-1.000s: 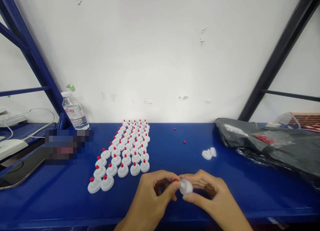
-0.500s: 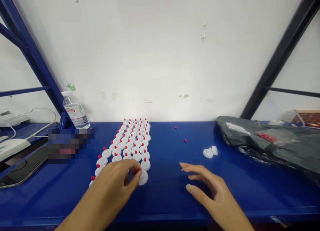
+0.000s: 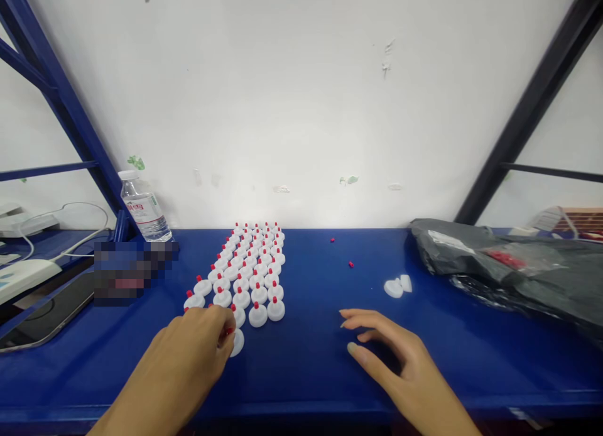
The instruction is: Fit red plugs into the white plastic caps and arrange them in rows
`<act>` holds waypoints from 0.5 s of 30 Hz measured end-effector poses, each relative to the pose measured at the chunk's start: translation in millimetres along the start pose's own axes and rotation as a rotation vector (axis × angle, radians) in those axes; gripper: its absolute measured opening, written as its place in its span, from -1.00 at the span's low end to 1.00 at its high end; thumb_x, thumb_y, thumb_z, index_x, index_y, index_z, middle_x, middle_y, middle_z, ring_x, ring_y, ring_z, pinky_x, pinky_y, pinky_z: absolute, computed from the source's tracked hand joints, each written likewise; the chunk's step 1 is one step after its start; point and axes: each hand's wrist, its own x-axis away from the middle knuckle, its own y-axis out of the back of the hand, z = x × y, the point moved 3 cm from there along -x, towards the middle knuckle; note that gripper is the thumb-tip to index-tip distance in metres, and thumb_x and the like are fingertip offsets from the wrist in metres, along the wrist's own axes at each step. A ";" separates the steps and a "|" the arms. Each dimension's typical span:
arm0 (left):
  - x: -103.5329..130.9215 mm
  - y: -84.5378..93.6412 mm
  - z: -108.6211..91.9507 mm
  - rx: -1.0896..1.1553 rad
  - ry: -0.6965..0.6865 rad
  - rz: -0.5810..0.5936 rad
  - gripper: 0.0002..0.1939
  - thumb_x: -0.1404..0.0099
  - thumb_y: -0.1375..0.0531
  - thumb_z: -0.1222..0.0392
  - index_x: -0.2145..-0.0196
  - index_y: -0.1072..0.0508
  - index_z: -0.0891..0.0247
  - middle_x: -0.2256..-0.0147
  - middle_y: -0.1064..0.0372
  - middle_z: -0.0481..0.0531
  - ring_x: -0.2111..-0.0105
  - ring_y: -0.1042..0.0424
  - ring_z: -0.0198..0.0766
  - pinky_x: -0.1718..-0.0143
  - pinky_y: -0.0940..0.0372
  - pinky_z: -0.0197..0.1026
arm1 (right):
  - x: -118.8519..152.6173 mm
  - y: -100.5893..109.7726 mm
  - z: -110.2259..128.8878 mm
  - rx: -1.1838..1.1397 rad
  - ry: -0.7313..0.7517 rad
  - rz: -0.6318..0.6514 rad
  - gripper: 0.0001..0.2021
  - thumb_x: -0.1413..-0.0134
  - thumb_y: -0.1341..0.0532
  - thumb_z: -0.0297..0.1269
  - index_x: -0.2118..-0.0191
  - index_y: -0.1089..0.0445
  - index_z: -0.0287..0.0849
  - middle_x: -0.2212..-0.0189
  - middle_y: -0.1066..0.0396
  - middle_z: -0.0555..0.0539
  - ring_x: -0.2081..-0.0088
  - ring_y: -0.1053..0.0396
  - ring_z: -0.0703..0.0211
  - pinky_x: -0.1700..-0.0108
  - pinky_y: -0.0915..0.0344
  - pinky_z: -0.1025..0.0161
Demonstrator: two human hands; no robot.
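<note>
My left hand point(image 3: 191, 345) pinches a white round cap with a red tip point(image 3: 238, 343) by its tip, low over the blue table point(image 3: 301, 360). Just beyond it, rows of similar red-tipped white caps point(image 3: 257, 315) stand upright, and my hand hides some at the near left. My right hand point(image 3: 396, 351) hovers to the right with thumb and fingers apart, nothing between them. Farther back from it lie two white caps without red tips point(image 3: 393, 289), touching or nearly so. Two small loose red tips point(image 3: 351, 264) lie near the back middle.
A clear water bottle point(image 3: 147, 210) leans by the blue rack post at left, near a dark phone point(image 3: 47, 310) and a white power strip point(image 3: 32, 279). A grey plastic bag point(image 3: 452, 260) with red pieces in a clear bag point(image 3: 506, 259) lies at right.
My left hand has moved left with the red-tipped cap, uncovering more of the front row. My right hand has stayed nearly still and open.
</note>
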 end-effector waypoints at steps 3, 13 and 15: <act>0.1 -0.7 -1.6 -0.005 0.006 0.012 -0.79 -0.21 -0.11 0.17 0.44 -0.55 0.15 0.43 -0.52 0.09 0.36 -0.49 -0.08 0.37 -0.15 -0.23 | -1.0 0.0 1.4 -0.003 0.005 0.014 -0.78 -0.20 -0.23 -0.06 0.11 -0.49 0.04 -0.08 -0.44 -0.03 0.15 -0.47 0.10 0.04 -0.43 0.21; -4.4 -3.2 -0.5 -0.052 0.023 0.014 -0.73 -0.25 -0.04 0.21 0.39 -0.55 0.17 0.38 -0.54 0.12 0.34 -0.51 -0.05 0.34 -0.17 -0.21 | -0.6 -0.3 -1.3 0.021 0.011 0.021 -0.80 -0.24 -0.19 -0.07 0.11 -0.46 0.04 -0.06 -0.44 0.00 0.19 -0.45 0.16 0.04 -0.38 0.23; -5.8 -4.2 -0.8 -0.064 0.023 0.021 -0.73 -0.25 -0.04 0.20 0.37 -0.55 0.17 0.37 -0.54 0.13 0.32 -0.52 -0.06 0.33 -0.18 -0.21 | -0.8 0.1 -2.0 0.015 0.015 0.022 -0.81 -0.25 -0.18 -0.07 0.12 -0.45 0.03 -0.06 -0.44 0.01 0.19 -0.45 0.17 0.05 -0.37 0.23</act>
